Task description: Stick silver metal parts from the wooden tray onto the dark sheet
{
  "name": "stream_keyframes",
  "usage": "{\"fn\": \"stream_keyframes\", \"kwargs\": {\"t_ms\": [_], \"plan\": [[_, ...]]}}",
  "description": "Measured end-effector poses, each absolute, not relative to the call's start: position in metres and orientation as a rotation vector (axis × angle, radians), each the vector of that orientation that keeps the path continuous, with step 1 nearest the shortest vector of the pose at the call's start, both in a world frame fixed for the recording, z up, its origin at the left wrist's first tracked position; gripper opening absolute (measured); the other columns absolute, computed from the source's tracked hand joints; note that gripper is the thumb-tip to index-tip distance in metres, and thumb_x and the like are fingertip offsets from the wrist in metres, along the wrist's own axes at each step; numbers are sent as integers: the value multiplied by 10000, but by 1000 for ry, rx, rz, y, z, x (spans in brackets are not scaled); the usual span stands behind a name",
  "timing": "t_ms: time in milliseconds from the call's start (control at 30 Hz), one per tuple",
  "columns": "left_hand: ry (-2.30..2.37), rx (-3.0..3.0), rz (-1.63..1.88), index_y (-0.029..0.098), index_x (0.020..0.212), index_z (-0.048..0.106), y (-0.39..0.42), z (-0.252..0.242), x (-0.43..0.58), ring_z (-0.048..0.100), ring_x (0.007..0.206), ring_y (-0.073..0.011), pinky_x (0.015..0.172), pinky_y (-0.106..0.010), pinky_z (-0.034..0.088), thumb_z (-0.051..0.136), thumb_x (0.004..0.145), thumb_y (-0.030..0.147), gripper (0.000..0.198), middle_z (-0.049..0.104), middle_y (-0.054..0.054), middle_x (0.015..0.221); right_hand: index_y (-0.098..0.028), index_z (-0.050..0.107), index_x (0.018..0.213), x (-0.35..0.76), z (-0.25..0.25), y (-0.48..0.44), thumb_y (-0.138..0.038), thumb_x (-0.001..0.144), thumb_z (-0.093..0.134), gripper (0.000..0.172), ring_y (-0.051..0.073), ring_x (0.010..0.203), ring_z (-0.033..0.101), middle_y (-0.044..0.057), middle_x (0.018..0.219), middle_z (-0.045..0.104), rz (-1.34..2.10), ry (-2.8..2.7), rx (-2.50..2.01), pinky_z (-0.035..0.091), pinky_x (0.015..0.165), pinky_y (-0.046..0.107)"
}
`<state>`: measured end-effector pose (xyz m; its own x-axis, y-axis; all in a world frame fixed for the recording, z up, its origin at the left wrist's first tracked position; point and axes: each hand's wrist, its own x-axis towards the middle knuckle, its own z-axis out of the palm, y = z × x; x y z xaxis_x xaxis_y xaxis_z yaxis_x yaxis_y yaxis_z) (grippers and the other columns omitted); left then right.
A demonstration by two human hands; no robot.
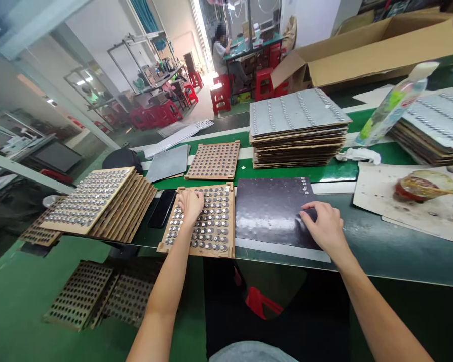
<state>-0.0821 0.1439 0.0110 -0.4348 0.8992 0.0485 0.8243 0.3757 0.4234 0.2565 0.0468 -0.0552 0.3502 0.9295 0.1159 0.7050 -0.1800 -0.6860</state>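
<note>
My left hand (pixel 191 203) is over the upper left of a wooden board (pixel 231 221) that carries rows of small round metal pieces (pixel 208 230). Its fingers are curled together, and whatever they pinch is hidden. My right hand (pixel 326 226) is at the right edge of a dark, shiny sheet (pixel 268 213). Its thumb and forefinger are apart, with nothing visible between them. A short row of small metal pieces (pixel 304 186) lies at that sheet's upper right corner. The sheet lies flat beside the board.
A phone (pixel 161 208) and stacked boards (pixel 123 211) are left. Behind are a holed board (pixel 213 160), grey sheets with metal pieces (pixel 298 111) and a plastic bottle (pixel 394 108). At right, a reddish container with a stick (pixel 419 187) stands on stained paper (pixel 377 201).
</note>
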Motion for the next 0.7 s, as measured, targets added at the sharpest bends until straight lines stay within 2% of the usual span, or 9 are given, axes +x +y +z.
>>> {"fn": "stream_keyframes", "kwargs": {"t_ms": [133, 267, 433, 500, 600, 700], "plan": [[2499, 1535, 541, 178, 1288, 623, 147, 8, -83, 603, 1217, -291, 1016, -535, 508, 649, 973, 352, 360, 599, -120, 1373, -220, 674, 940, 272, -61, 59, -341, 834, 543, 207, 374, 1128, 516, 141, 1133, 643, 403, -1440, -2057, 401, 942, 539], [2496, 1528, 615, 172, 1252, 636, 139, 15, -82, 566, 1260, -301, 1054, -555, 463, 657, 964, 349, 338, 587, -115, 1384, -192, 666, 937, 289, -62, 80, -315, 823, 562, 197, 376, 1131, 503, 160, 1110, 619, 370, -1422, -2131, 392, 947, 533], [2295, 1601, 822, 192, 893, 649, 103, 24, -58, 478, 1295, -330, 1119, -550, 349, 587, 949, 283, 124, 595, -116, 1207, -190, 673, 890, 298, -58, 107, -288, 817, 574, 158, 385, 1149, 477, 154, 1108, 597, 375, -1406, -2118, 362, 958, 559], [2166, 1635, 915, 218, 814, 615, 82, 25, -42, 487, 1244, -332, 1108, -534, 349, 575, 925, 268, 128, 585, -104, 1108, -193, 663, 822, 297, -54, 112, -262, 813, 563, 122, 390, 1147, 471, 150, 1089, 595, 390, -1399, -2082, 351, 957, 581], [1938, 1669, 1030, 228, 794, 610, 50, 23, -16, 532, 1118, -294, 1056, -483, 391, 569, 912, 258, 129, 583, -74, 999, -197, 633, 730, 289, -44, 107, -266, 818, 560, 134, 404, 1140, 475, 152, 1043, 604, 433, -1388, -1991, 350, 948, 620], [1711, 1667, 1084, 224, 809, 637, 22, 20, 11, 572, 988, -247, 933, -392, 459, 566, 928, 298, 158, 590, -56, 943, -211, 647, 751, 267, -29, 81, -323, 839, 585, 156, 356, 1075, 547, 130, 994, 640, 541, -1434, -1802, 428, 923, 559]]}}
